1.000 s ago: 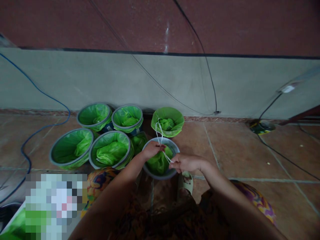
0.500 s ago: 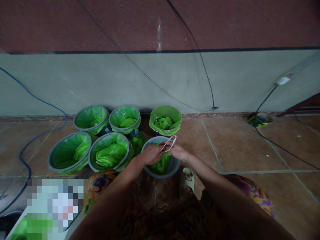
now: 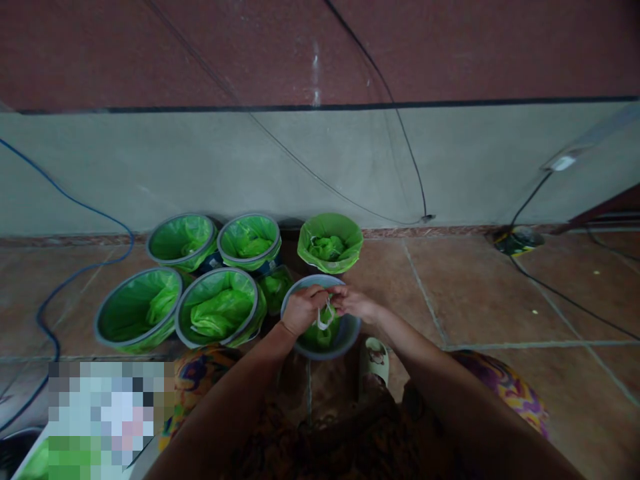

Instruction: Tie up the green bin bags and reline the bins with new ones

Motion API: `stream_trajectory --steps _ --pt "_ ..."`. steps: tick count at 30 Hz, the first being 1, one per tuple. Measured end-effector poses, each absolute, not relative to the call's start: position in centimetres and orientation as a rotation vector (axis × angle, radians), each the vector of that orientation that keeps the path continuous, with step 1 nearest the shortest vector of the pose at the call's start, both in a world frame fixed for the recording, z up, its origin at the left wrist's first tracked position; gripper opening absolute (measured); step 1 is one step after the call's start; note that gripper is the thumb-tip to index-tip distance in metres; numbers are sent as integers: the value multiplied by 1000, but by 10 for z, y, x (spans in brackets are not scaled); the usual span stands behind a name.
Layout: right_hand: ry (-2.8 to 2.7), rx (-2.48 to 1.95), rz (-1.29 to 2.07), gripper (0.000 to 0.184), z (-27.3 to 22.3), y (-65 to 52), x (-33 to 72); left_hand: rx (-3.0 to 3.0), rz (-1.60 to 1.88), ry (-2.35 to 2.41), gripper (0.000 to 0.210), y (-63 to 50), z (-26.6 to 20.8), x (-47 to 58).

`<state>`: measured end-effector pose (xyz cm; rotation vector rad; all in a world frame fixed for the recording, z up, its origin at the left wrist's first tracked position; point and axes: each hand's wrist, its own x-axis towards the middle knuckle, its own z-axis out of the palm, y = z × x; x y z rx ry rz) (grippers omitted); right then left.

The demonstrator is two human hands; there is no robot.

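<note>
Holding: white drawstring (image 3: 325, 317), pinched by fingers of left hand (image 3: 303, 309) and right hand (image 3: 354, 303)
Grey bucket (image 3: 344, 339): green bag (image 3: 320, 335) inside
Other buckets (image 3: 219, 315): green-lined

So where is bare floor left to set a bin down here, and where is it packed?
Bare brown floor tiles lie right of the grey bin under both hands, out to the black cable. Tiles left of the lined bins, by the blue cable, are bare too. The green-lined bins crowd together, rims touching.
</note>
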<state>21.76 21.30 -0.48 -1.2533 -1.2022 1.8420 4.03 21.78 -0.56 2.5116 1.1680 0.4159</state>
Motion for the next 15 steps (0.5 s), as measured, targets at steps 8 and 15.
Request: stream_trajectory --steps 8,15 --pt "-1811 -1629 1032 19 0 219 218 2445 432 1262 27 222 -7 38" --pt "-2247 -2124 476 30 24 212 225 2314 169 1561 26 216 7 42"
